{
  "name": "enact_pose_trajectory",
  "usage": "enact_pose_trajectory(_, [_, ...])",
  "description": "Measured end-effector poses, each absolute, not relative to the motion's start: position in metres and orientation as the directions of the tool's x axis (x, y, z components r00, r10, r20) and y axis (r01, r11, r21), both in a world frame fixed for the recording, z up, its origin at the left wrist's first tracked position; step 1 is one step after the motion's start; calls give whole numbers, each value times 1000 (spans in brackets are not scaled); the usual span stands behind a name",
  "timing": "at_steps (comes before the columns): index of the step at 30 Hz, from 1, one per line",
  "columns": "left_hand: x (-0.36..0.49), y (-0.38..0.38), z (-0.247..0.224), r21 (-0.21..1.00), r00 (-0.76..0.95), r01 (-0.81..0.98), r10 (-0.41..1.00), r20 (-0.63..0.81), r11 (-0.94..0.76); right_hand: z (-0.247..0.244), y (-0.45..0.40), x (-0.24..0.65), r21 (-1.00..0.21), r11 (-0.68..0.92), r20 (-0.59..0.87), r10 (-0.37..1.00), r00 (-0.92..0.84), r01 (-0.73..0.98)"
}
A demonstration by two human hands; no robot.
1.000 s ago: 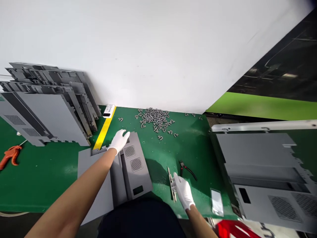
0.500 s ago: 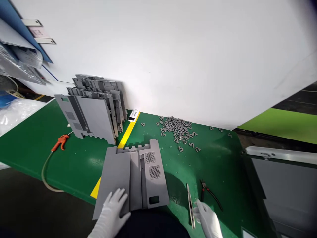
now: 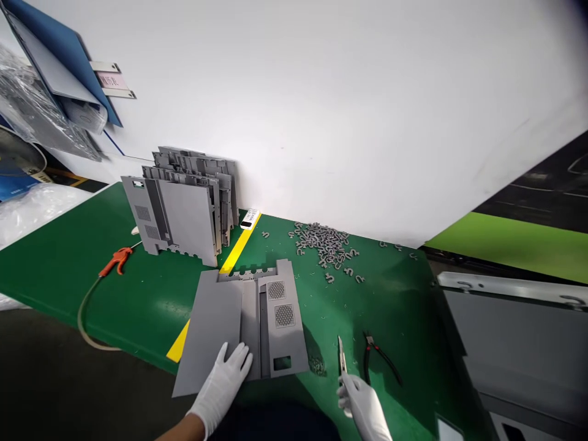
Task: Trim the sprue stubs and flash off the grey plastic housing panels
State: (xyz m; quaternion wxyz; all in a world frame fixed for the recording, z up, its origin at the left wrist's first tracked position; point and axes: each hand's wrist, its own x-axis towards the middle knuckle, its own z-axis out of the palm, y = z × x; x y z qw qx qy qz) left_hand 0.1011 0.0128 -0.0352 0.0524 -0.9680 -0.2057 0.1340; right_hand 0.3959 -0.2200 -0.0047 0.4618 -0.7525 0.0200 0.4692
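A grey plastic panel (image 3: 220,331) with two grille patches and a small rectangular cutout lies flat at the table's front edge. My left hand (image 3: 225,383), in a white glove, rests on its near part with the fingers spread. To the right of the panel, my gloved right hand (image 3: 361,401) is closed around a utility knife (image 3: 342,355). Its blade end points away from me. Just right of the knife lie cutting pliers (image 3: 374,350) with dark handles spread apart. Small grey shavings (image 3: 316,366) are scattered between panel and knife.
More grey panels (image 3: 184,208) stand upright at the back left. A pile of small hook-shaped grey pieces (image 3: 324,242) lies by the white wall (image 3: 321,110). An orange air gun (image 3: 116,260) with a hose sits on the left of the green table (image 3: 151,312). A grey part (image 3: 519,343) is at the right.
My left hand has shifted right along the panel. The right hand has closed around the utility knife, which has moved slightly left. The whole view has shifted a little.
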Motion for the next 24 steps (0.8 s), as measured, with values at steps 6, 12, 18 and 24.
enact_pose_trajectory(6, [89, 25, 41, -195, 919, 269, 312, -240, -943, -12, -225, 390, -609, -441, -791, 404, 460, -659])
enact_pose_trajectory(12, [139, 64, 174, -284, 918, 257, 325, -226, -924, 3, -173, 380, -520, -369, -775, 582, 244, -771])
enact_pose_trajectory(18, [165, 121, 227, -264, 903, 365, 408, -132, -893, 79, -67, 369, -746, -192, -450, 851, 270, -638])
enact_pose_trajectory(24, [132, 150, 231, -156, 747, 659, 616, 249, -736, 148, -1, 395, -965, 6, -162, 772, 615, -261])
